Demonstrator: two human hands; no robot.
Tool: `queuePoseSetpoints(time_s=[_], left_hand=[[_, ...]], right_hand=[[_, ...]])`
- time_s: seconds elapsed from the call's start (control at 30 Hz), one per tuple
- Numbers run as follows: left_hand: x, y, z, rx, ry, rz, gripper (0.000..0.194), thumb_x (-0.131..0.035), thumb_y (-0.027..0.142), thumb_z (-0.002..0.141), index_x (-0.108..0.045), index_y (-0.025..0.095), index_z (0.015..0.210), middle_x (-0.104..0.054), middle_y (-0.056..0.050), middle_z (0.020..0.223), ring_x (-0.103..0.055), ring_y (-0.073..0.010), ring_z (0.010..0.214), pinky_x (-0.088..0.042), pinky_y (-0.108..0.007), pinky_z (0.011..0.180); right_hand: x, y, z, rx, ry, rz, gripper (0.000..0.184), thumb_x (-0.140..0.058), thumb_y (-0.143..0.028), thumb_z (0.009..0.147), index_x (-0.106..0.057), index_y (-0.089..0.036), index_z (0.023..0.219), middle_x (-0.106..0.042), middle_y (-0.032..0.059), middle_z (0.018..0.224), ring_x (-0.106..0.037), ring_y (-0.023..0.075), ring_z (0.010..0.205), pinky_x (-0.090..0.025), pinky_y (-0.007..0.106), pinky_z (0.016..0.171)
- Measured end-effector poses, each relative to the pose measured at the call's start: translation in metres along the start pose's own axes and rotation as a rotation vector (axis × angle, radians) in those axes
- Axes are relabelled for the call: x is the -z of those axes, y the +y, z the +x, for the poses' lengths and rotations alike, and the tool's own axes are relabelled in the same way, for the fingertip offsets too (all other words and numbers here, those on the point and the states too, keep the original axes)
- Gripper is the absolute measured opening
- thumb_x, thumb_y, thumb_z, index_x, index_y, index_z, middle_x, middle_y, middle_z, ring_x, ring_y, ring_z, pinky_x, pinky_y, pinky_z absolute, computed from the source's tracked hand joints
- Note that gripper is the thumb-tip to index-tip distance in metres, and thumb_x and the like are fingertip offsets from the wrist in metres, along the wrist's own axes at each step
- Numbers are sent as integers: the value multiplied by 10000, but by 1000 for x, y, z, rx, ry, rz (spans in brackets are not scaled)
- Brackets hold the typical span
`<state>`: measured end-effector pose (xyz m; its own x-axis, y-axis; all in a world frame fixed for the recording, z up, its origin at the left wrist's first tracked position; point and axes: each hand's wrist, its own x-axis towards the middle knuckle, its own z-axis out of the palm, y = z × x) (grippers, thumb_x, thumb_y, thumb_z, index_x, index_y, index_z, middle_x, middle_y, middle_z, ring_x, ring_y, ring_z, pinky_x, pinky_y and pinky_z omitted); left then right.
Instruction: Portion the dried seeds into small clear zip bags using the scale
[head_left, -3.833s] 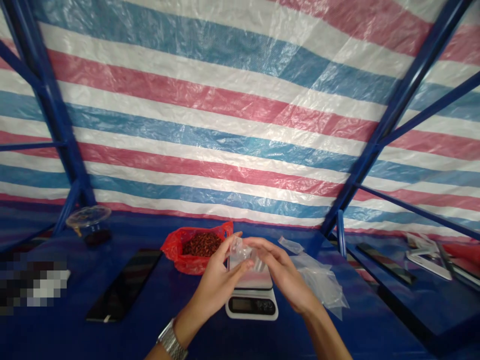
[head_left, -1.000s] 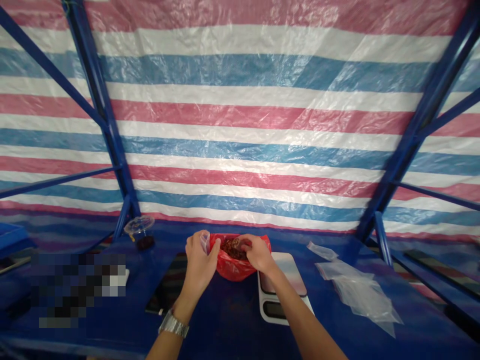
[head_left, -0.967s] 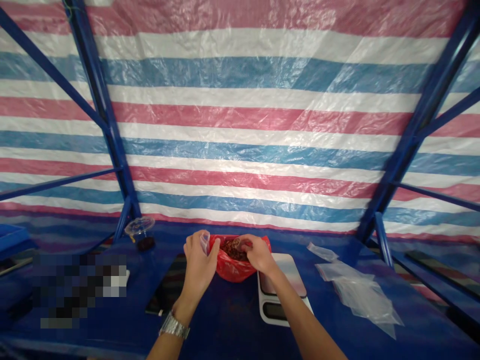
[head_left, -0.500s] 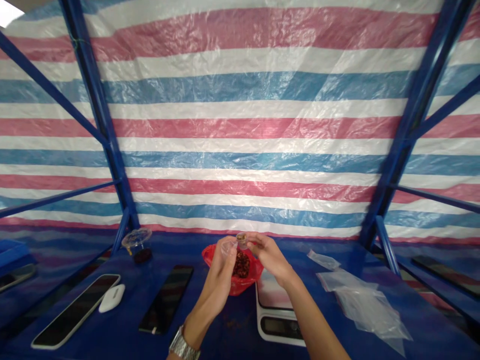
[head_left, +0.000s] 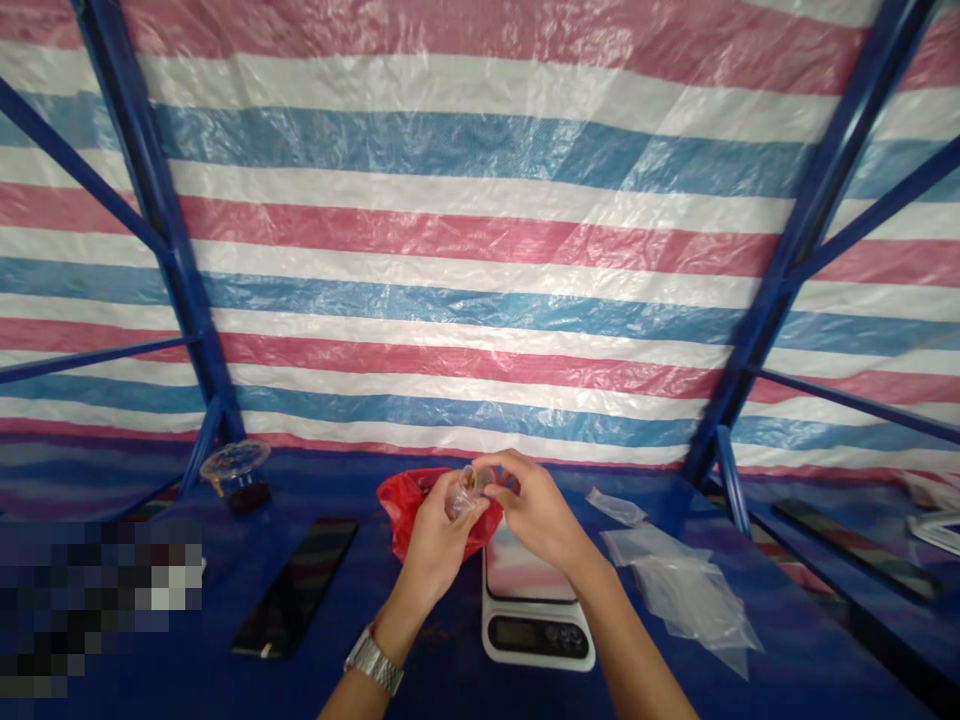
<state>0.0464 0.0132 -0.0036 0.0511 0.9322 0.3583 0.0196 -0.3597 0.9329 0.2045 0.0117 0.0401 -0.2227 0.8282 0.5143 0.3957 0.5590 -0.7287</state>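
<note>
My left hand (head_left: 439, 530) is closed around a small clear plastic cup (head_left: 460, 500). In the fingertips of my right hand (head_left: 529, 500) is a second small clear cup (head_left: 484, 478), held right against the first one and apparently tilted. Some brownish bits show where the two cups meet; which cup holds them I cannot tell. Under and behind my hands lies an open red plastic bag (head_left: 401, 505), its contents mostly covered. A white kitchen scale (head_left: 536, 640) with a reflective plate sits below my right hand, with no item visible on its plate.
Left of the bag lies a black phone (head_left: 296, 590). A lidded clear tub (head_left: 244, 480) with dark contents stands at the back left. Clear plastic bags (head_left: 690, 590) are spread at the right. Blue metal posts (head_left: 176, 250) frame a striped sheet (head_left: 480, 240). The lower left is pixelated.
My hands have come together and the right cup now meets the left one. The red bag's dark reddish contents have become mostly hidden. The view has shifted right and slightly down.
</note>
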Motion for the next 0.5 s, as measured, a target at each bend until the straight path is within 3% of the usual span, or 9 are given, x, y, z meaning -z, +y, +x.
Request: queuePoseSetpoints(time_s=[0.27,0.4,0.5], left_hand=[[0,-4,0,-6,-85,-2,398,-713,426,853,-634,174,1152,-731,-83,1077,-685,-249,1012,-515,-382,962],[12,3,-3,-17,-253,-14,440,-653,471,917,-633,196,1260,-704,-115,1237,-634,-285,1210,-454,-437,1095],[24,13,-5,50,-315,-56,414,-602,506,949,-673,197,1216,-729,-100,1160,-662,-281,1125,-484,-434,1045]], right_hand=[[-4,-12,1,136,-66,-129,496,-465,67,779,-748,-237,1050,-683,44,1126,-676,176,1020,-508,295,945],[-12,-14,3,168,-50,-139,528,-461,65,731,-739,-236,1063,-648,45,1191,-652,180,1066,-507,285,928],[-18,-16,5,174,-57,-76,517,-455,57,740,-741,-241,1052,-653,38,1177,-655,171,1061,-504,281,932]])
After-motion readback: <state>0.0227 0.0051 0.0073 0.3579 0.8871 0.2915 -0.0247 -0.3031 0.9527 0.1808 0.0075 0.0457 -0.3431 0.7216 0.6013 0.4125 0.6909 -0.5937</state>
